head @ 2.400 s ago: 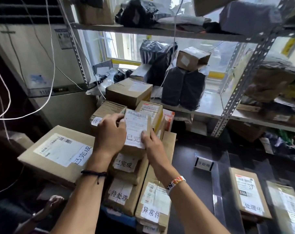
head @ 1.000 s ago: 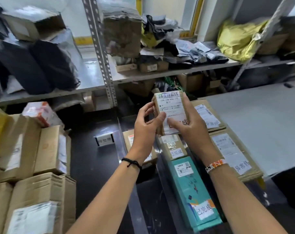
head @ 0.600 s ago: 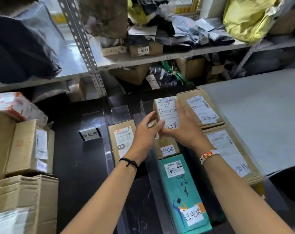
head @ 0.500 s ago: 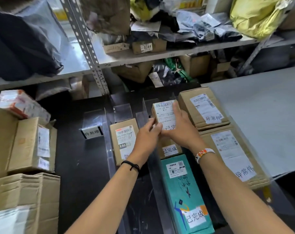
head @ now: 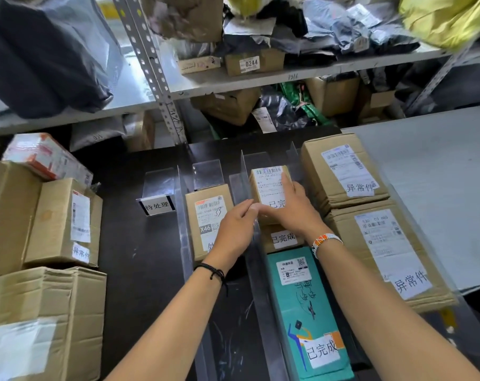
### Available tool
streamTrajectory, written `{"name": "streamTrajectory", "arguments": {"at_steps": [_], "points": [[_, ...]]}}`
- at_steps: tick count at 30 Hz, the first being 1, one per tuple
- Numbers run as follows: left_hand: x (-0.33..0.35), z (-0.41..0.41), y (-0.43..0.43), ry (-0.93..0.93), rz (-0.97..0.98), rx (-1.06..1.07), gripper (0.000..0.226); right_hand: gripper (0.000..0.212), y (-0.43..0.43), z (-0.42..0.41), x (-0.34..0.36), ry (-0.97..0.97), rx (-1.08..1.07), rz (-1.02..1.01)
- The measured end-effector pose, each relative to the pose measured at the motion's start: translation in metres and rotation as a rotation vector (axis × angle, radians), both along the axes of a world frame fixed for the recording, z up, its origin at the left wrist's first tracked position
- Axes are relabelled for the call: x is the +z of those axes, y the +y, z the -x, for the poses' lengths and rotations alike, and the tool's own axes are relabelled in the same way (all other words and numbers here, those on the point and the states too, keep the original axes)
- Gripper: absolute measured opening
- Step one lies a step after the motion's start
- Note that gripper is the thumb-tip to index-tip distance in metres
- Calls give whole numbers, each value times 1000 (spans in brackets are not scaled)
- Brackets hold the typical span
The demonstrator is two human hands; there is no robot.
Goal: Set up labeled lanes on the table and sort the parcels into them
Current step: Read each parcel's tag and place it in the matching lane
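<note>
Nearest in the middle lane lies a long teal parcel (head: 307,312), with a white slip reading 已完成 at its near end. Just beyond it sits a small brown box (head: 284,237) with the same slip.

Both hands meet over that box. The left hand (head: 234,232), a black cord at its wrist, reaches across the clear divider (head: 245,182). Its curled fingertips pinch the near left corner of the small parcel (head: 269,185). The right hand (head: 292,213), a beaded band at its wrist, grips the parcel's near right side, with fingers along the right edge and the thumb across the near end.

The small parcel is a plain brown carton. A white shipping label covers most of its top, with a barcode at the far end, fine print below it and 已完 in large characters at the near end. It sits at the far end of the middle lane, just past the small brown box. Whether it rests on the black table (head: 140,257) cannot be told.

In the lane to the left lies a brown parcel marked X46 (head: 208,215), its near end under the left hand. Further left stands a sign reading 待处理 (head: 157,207). On the right are two large cartons, one near (head: 384,251) and one far (head: 340,171), both marked 异常件. Stacked cartons (head: 63,221) fill the left edge. A metal shelf (head: 233,81) loaded with boxes and bags runs behind.
</note>
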State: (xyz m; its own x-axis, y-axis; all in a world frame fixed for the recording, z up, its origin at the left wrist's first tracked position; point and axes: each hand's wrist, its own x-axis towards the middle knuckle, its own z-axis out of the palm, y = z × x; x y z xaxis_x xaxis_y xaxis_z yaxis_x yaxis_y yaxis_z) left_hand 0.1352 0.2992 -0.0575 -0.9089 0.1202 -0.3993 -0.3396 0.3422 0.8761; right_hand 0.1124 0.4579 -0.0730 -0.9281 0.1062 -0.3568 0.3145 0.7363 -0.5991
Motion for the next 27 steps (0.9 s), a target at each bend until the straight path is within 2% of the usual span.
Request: {"name": "streamTrajectory", "arguments": {"at_steps": [5, 7, 10, 13, 21, 27], "points": [[20, -2, -18, 43, 6, 9, 32, 103, -3, -8, 27, 177, -44, -165], [25, -2, -30, 79, 8, 28, 24, 97, -11, -10, 42, 241, -51, -173], [41, -2, -54, 137, -11, 62, 44, 90, -34, -12, 64, 321, -25, -210], [63, -6, -82, 174, -31, 94, 50, 89, -71, -15, 85, 396, 37, -231], [110, -24, -208, 378, 63, 294, 46, 83, -218, -18, 129, 558, 245, -83], [139, -52, -323, 433, 131, 535, 42, 81, -341, -30, 154, 573, 425, 85]]}}
